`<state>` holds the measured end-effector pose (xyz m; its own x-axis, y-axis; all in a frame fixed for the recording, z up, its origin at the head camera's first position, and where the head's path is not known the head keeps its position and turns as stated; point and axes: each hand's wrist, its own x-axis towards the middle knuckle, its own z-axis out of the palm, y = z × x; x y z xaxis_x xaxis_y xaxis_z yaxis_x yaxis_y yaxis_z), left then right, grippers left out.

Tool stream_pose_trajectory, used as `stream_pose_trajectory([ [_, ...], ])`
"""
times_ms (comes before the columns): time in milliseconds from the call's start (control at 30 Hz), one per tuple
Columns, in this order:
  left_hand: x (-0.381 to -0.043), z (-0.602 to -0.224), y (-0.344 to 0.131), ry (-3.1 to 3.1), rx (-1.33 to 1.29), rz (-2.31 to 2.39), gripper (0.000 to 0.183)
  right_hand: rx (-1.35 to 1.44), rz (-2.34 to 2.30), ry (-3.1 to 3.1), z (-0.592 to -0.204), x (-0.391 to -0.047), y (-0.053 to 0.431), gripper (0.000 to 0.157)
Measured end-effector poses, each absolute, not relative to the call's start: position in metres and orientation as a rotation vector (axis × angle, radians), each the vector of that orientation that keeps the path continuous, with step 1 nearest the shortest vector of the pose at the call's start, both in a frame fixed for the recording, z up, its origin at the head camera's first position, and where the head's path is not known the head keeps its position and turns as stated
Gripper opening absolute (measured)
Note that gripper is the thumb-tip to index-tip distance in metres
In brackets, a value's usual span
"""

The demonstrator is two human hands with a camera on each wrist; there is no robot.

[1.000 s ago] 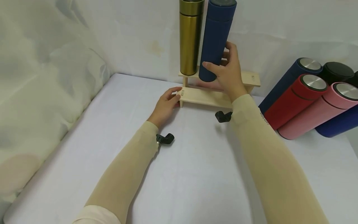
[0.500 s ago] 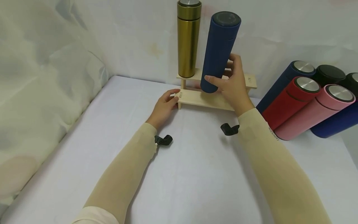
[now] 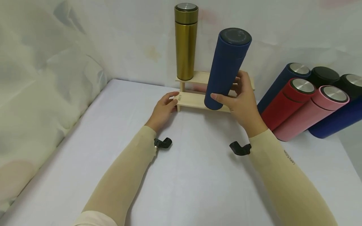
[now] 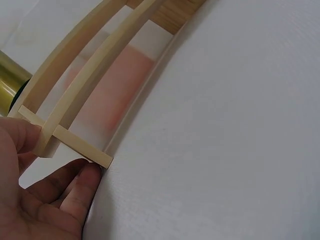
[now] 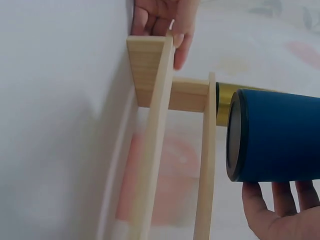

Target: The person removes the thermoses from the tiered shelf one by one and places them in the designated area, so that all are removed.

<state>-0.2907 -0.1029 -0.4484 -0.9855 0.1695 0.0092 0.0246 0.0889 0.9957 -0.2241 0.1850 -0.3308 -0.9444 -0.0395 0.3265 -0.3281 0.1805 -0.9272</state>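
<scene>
My right hand (image 3: 242, 102) grips a dark blue thermos bottle (image 3: 228, 66) near its base, thumb in front and fingers behind. The bottle tilts, black-rimmed base (image 5: 235, 137) lowest, in the air before a two-tier wooden shelf (image 3: 188, 99). My left hand (image 3: 162, 110) holds the left end of the lower tier. In the left wrist view its thumb (image 4: 22, 134) lies at the board's end and its fingertips (image 4: 91, 172) are at the short leg. On the upper tier's left end stands a gold thermos bottle (image 3: 186, 44) with a silver lid top.
At the right stand several more thermos bottles close together: a red one (image 3: 288, 102), a pink one (image 3: 311, 111), a dark blue one (image 3: 282, 84), black ones (image 3: 323, 77) and a brighter blue one (image 3: 336, 119). White cloth covers the table (image 3: 203, 175); a pale curtain (image 3: 36, 94) hangs at the left.
My right hand has brought the blue bottle down and toward me, away from beside the gold bottle and over the front of the shelf. My left hand stays on the shelf's end.
</scene>
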Motion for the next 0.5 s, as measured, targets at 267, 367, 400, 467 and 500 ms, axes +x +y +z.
stream_pose_trajectory([
  [267,-0.289,-0.448,-0.102,2.248,0.192,2.046,0.041,0.426,1.861,-2.199,-0.343,-0.196,0.201,0.085],
  [367,-0.288,-0.447,-0.101,2.243,0.189,2.048,0.041,0.432,1.876,-2.187,-0.347,-0.188,0.208,0.088],
  [400,-0.287,-0.447,-0.101,2.241,0.189,2.049,0.041,0.434,1.887,-2.177,-0.348,-0.185,0.210,0.089],
  [467,-0.287,-0.447,-0.101,2.237,0.188,2.052,0.041,0.447,1.913,-2.149,-0.350,-0.180,0.216,0.090],
  [500,-0.287,-0.447,-0.100,2.237,0.188,2.052,0.041,0.457,1.927,-2.129,-0.352,-0.178,0.219,0.090],
])
